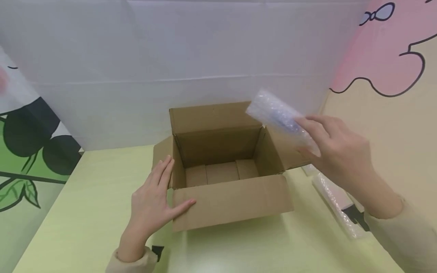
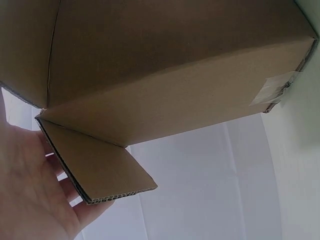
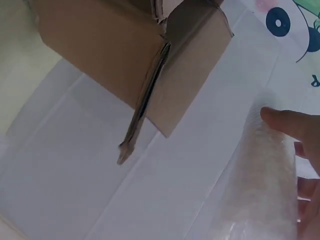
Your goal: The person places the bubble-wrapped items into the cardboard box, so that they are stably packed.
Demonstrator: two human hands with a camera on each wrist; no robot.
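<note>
An open cardboard box [image 1: 232, 203] stands on the table with its flaps folded outward; its inside bottom shows bare cardboard in the head view. At the near left corner, my left hand [image 1: 151, 199] rests on the box, fingers along the left flap [image 2: 100, 160] and thumb over the front flap. My right hand [image 1: 341, 151] holds a bubble-wrapped item [image 1: 281, 117] up above the right flap, thumb on one side and fingers on the other. Something bluish shows blurred through the wrap. In the right wrist view the same wrapped bundle [image 3: 262, 175] hides part of the fingers.
More bubble-wrapped items [image 1: 336, 204] lie on the table right of the box, partly behind the right forearm. A white sheet [image 1: 205, 45] stands behind the box. Clear tape [image 2: 275, 89] sticks to a lower edge of the box.
</note>
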